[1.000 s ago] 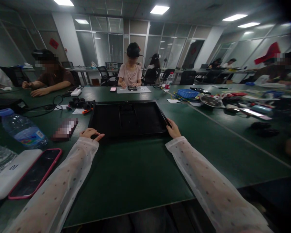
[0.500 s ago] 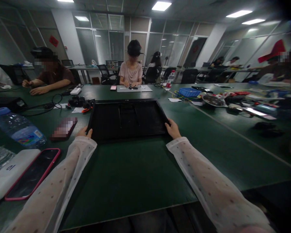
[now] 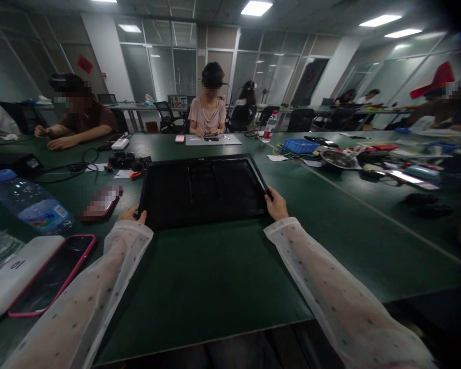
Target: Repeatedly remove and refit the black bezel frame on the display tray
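Observation:
A large black flat panel, like a monitor casing lying on its back, rests on the green table in front of me. My left hand grips its near left corner, fingers wrapped round the edge. My right hand grips its near right edge, thumb on top. The panel's far edge looks slightly raised off the table. Both my arms wear sheer white dotted sleeves.
At my left lie a pink-edged phone, a white power bank, a water bottle and another phone. Black gear and cables sit behind the panel. Other people sit across. A blue tray and clutter fill the right.
My left hand has moved from lying flat on the table to gripping the panel's left corner. The panel has shifted slightly and its far edge has tilted upward.

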Tool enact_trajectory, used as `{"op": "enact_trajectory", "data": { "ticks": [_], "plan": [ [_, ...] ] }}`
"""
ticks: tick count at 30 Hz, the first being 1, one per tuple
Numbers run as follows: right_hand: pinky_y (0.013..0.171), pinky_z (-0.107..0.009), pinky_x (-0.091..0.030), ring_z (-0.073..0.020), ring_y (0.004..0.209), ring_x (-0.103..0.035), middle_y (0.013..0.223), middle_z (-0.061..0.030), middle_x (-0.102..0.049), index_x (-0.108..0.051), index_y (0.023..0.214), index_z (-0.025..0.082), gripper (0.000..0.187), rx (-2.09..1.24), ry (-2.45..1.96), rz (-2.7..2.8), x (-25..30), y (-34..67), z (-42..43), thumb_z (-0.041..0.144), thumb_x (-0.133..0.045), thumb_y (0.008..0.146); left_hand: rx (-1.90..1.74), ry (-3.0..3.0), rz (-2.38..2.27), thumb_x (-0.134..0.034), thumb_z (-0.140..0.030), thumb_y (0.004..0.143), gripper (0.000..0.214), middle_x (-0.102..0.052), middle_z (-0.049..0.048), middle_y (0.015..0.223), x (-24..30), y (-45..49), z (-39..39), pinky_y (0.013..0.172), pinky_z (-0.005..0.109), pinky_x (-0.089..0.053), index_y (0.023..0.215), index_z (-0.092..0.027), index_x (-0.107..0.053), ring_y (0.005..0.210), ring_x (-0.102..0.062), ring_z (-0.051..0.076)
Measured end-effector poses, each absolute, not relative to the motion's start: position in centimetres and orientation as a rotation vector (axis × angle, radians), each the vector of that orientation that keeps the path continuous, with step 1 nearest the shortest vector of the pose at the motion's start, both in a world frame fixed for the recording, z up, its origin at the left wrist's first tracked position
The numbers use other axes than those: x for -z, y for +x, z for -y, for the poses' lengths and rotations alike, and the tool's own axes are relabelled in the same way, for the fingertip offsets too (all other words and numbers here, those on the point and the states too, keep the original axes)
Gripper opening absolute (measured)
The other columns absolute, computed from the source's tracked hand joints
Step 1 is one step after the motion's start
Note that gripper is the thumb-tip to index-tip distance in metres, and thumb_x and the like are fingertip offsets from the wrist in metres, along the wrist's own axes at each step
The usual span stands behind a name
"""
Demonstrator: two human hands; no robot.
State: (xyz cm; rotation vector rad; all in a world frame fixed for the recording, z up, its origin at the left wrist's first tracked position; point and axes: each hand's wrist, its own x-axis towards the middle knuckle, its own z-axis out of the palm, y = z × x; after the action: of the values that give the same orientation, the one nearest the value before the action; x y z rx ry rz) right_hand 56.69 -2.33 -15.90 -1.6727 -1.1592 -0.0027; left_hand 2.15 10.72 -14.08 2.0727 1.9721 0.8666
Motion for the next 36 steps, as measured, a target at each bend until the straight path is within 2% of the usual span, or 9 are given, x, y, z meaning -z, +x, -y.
{"op": "enact_trajectory", "data": {
  "ticks": [6, 13, 17, 20, 25, 28, 33, 36],
  "plan": [
    [0.117, -0.055, -0.046, -0.0312, 0.125, -0.065, 0.127, -0.0118, -0.073, -0.07, 0.126, 0.019, 0.045, -0.035, -1.664, 1.14, 16.5, 57.0, 2.0, 0.026, -0.059, 0.082, -0.932, 2.144, -1.901, -0.053, -0.047, 0.093, 0.048, -0.074, 0.0102, 0.107, 14.1, 2.6, -10.4, 0.089, 0.035, -0.054, 0.127, -0.019, -0.074, 0.096, -0.069, 0.025],
    [0.116, -0.057, -0.045, -0.0334, 0.123, -0.066, 0.125, -0.0157, -0.073, -0.068, 0.129, 0.016, 0.046, 0.002, -1.788, 1.124, 15.6, 55.9, 2.1, 0.02, -0.055, 0.085, -0.744, 2.13, -1.959, -0.055, -0.045, 0.093, 0.048, -0.075, 0.0115, 0.102, 13.1, 2.9, -12.4, 0.083, 0.035, -0.054, 0.127, -0.019, -0.074, 0.096, -0.07, 0.029],
    [0.115, -0.056, -0.047, -0.0311, 0.121, -0.067, 0.122, -0.0114, -0.075, -0.07, 0.126, 0.021, 0.045, 0.034, -1.764, 1.111, 15.3, 55.6, 2.2, 0.021, -0.055, 0.083, -0.768, 2.091, -1.96, -0.055, -0.046, 0.094, 0.051, -0.075, 0.0135, 0.109, 13.0, 3.1, -12.2, 0.088, 0.039, -0.054, 0.131, -0.017, -0.072, 0.1, -0.07, 0.03],
    [0.114, -0.055, -0.048, -0.0306, 0.12, -0.068, 0.121, -0.012, -0.075, -0.07, 0.125, 0.02, 0.045, 0.029, -1.766, 1.085, 15.0, 55.3, 2.4, 0.021, -0.054, 0.082, -0.775, 2.025, -1.97, -0.058, -0.044, 0.092, 0.049, -0.076, 0.0139, 0.109, 12.9, 3.2, -12.0, 0.088, 0.04, -0.054, 0.13, -0.017, -0.073, 0.102, -0.07, 0.032],
    [0.11, -0.054, -0.052, -0.0286, 0.114, -0.07, 0.11, -0.0086, -0.078, -0.072, 0.119, 0.023, 0.046, 0.011, -1.727, 1.056, 14.2, 54.3, 3.6, 0.018, -0.054, 0.076, -0.761, 1.914, -1.948, -0.056, -0.041, 0.093, 0.05, -0.076, 0.0136, 0.109, 12.0, 3.2, -10.2, 0.086, 0.038, -0.054, 0.134, -0.017, -0.07, 0.102, -0.07, 0.031],
    [0.108, -0.054, -0.053, -0.0289, 0.11, -0.072, 0.105, -0.0069, -0.079, -0.073, 0.117, 0.025, 0.046, 0.018, -1.731, 1.013, 13.9, 53.3, 5.0, 0.017, -0.055, 0.075, -0.87, 1.908, -1.908, -0.054, -0.04, 0.094, 0.05, -0.076, 0.0147, 0.111, 11.6, 3.0, -7.9, 0.089, 0.037, -0.053, 0.135, -0.015, -0.069, 0.106, -0.07, 0.029],
    [0.11, -0.054, -0.051, -0.0307, 0.121, -0.069, 0.123, -0.0119, -0.075, -0.072, 0.123, 0.022, 0.047, -0.004, -1.831, 0.99, 13.5, 51.6, 7.8, 0.015, -0.054, 0.081, -0.96, 1.897, -1.93, -0.05, -0.043, 0.096, 0.049, -0.075, 0.0182, 0.116, 11.6, 2.3, -5.3, 0.095, 0.039, -0.053, 0.128, -0.011, -0.071, 0.112, -0.069, 0.031],
    [0.111, -0.052, -0.051, -0.029, 0.122, -0.069, 0.122, -0.0097, -0.076, -0.072, 0.123, 0.024, 0.046, -0.019, -1.835, 0.986, 13.1, 51.0, 8.9, 0.015, -0.054, 0.082, -0.854, 1.881, -1.985, -0.05, -0.039, 0.096, 0.046, -0.074, 0.0183, 0.119, 11.4, 2.1, -4.6, 0.099, 0.04, -0.051, 0.127, -0.012, -0.07, 0.115, -0.069, 0.032]
  ]
}}
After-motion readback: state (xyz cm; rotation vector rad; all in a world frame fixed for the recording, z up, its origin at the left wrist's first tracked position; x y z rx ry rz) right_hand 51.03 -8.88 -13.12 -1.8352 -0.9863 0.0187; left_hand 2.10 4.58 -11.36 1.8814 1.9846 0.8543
